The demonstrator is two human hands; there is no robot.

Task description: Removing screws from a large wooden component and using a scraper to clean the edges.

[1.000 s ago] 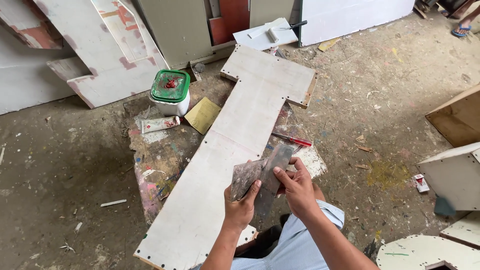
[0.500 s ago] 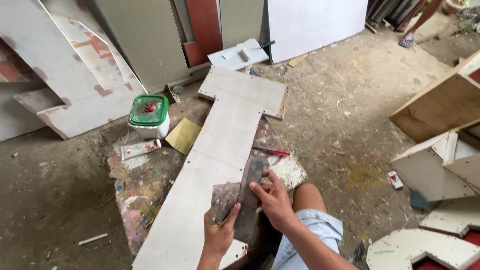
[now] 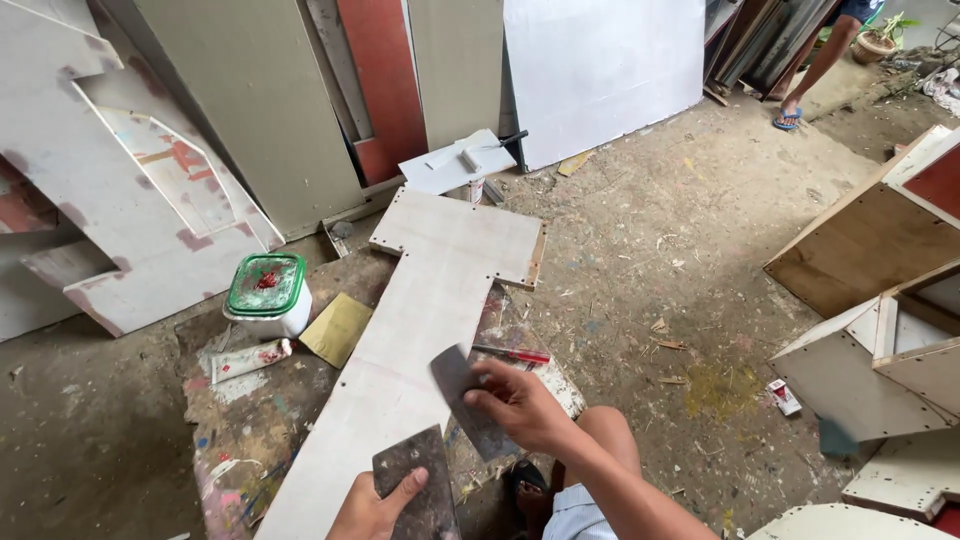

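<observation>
Both hands have drawn apart since half a second ago, each now with its own scraper. Left hand (image 3: 375,505) has its grip clamped on a dark scraper (image 3: 415,480) low over the pale board (image 3: 420,310); right hand (image 3: 520,405) grips a second scraper (image 3: 460,395) beside the board's edge.

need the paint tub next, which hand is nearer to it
Left. The left hand lies below and right of the green-lidded tub; the right hand is farther right, across the board.
</observation>
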